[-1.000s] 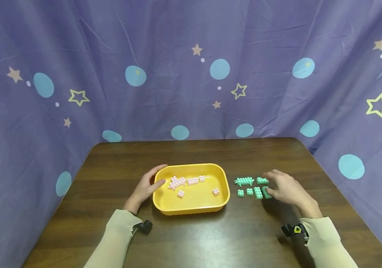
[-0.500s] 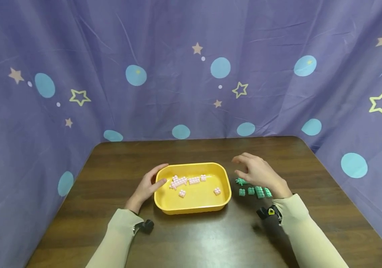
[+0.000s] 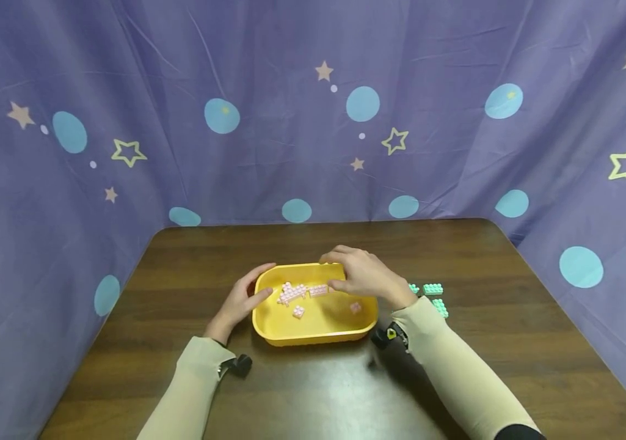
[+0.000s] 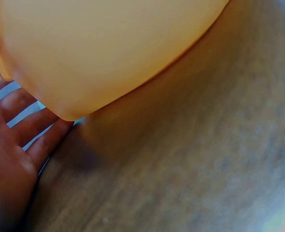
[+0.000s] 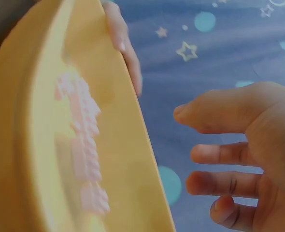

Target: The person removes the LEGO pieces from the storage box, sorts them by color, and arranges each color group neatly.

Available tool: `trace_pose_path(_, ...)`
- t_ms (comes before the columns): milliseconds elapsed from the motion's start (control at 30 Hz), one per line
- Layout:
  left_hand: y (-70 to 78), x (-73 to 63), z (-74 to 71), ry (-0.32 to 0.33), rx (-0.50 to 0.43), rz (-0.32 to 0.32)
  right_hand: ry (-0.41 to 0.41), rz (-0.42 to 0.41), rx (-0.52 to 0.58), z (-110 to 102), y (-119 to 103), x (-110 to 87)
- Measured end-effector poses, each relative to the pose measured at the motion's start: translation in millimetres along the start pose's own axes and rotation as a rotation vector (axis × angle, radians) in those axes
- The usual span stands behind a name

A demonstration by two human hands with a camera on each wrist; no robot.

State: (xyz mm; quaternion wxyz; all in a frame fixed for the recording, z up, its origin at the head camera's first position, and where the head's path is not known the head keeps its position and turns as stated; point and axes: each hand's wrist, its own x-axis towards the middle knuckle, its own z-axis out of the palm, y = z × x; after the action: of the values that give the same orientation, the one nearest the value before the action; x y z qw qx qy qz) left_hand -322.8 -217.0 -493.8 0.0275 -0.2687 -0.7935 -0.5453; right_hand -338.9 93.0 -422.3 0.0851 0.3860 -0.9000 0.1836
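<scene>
A yellow plastic tray [image 3: 313, 338] stands on the table with several pink building bricks [image 3: 292, 294] inside. My left hand [image 3: 241, 304] grips the tray's left end, thumb over the rim; in the left wrist view its fingers lie against the outer wall [image 4: 108, 58]. Above the tray's right back part is my right hand [image 3: 364, 276], its fingers spread and bent with nothing between them, as the right wrist view shows. One small pink brick [image 3: 355, 307] lies below it. Right of the tray, green bricks [image 3: 433, 289] lie on the table, some hidden behind my right forearm.
The dark wooden table [image 3: 313, 403] reaches back to a purple curtain [image 3: 269, 171] with stars and blue dots. A black wrist strap [image 3: 386, 336] is on my right wrist, and a black device [image 3: 241, 365] sits at the left one.
My right hand has moved left from the green bricks to above the tray. My left hand stays on the tray's left end. The pink bricks have stayed where they were.
</scene>
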Motion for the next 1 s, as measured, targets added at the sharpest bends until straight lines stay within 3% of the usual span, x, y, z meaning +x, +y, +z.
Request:
trace_pose_path(400,-1.4,5.1,-0.7,-0.005,-0.003,0.014,-0.137,-0.043,0.005,30.3,-33.0,34.6)
trace_pose_path(700,-1.4,6.8,-2.9,-0.006,0.001,0.032,-0.276,-0.071,-0.047,49.4,-46.4,39.8)
trace_pose_path(1000,-2.1,0.4,-2.8,-0.004,0.010,0.011,-0.332,-0.075,-0.106,63.3,-51.3,39.3)
